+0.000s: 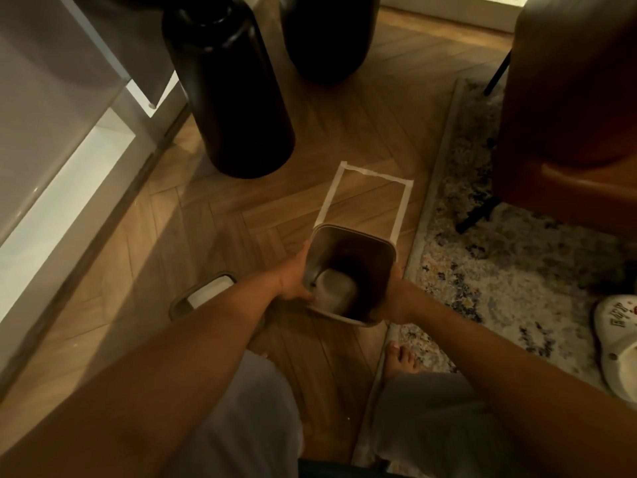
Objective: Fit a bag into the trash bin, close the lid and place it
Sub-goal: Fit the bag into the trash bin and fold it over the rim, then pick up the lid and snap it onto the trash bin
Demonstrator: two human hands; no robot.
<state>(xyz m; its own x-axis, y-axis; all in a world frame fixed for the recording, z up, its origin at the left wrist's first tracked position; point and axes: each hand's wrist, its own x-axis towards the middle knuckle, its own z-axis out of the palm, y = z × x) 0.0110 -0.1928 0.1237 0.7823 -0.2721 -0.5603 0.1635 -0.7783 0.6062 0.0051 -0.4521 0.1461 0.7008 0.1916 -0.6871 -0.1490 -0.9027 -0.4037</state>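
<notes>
A small rectangular trash bin (348, 251) with a pale rim is open at the top and tilted slightly toward me, above the wooden floor. No bag shows inside; its pale bottom is visible. My left hand (293, 277) grips its left wall and my right hand (396, 298) grips its right near corner. The bin's lid (203, 293), grey-framed with a white centre, lies on the floor to the left, partly hidden by my left forearm. A white tape rectangle (365, 198) marks the floor just beyond the bin.
Two tall dark vases (234, 88) stand on the floor at the back. A brown leather chair (565, 98) sits on a patterned rug (499, 277) at right, beside a white clog (620, 339). White cabinet (69, 139) along the left. My bare foot (401, 360) rests near the rug's edge.
</notes>
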